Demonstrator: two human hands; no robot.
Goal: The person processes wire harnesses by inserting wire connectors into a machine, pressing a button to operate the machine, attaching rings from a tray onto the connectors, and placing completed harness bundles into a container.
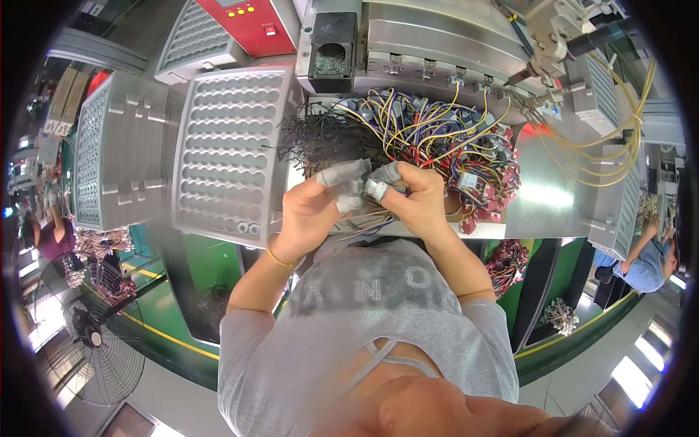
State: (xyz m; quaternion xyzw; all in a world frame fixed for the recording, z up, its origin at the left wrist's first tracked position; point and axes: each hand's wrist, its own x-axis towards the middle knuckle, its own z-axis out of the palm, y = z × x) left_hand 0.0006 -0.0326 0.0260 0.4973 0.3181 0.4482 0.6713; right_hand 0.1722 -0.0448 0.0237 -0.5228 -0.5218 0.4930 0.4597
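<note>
In the middle, in front of my chest, my left hand (309, 214) and my right hand (421, 199) meet with fingertips nearly touching. Grey covers wrap several of my fingertips. Both hands are closed in a pinch around something small and dark between them, too hidden to name. Below the fingers, a few thin dark wires (368, 227) trail over the bench edge. Just beyond my hands lies a large heap of wire harnesses (408, 131), yellow, blue and red, with small connectors. A tangle of black wires (320, 138) adjoins it on the left.
A white tray (274, 182) with rows of round pockets stands to the left; small round parts sit in its near corner. Behind are a red machine (251, 25), a black block (333, 51) and a metal fixture (444, 36). Yellow cables (635, 138) hang at right. A fan (91, 339) stands lower left.
</note>
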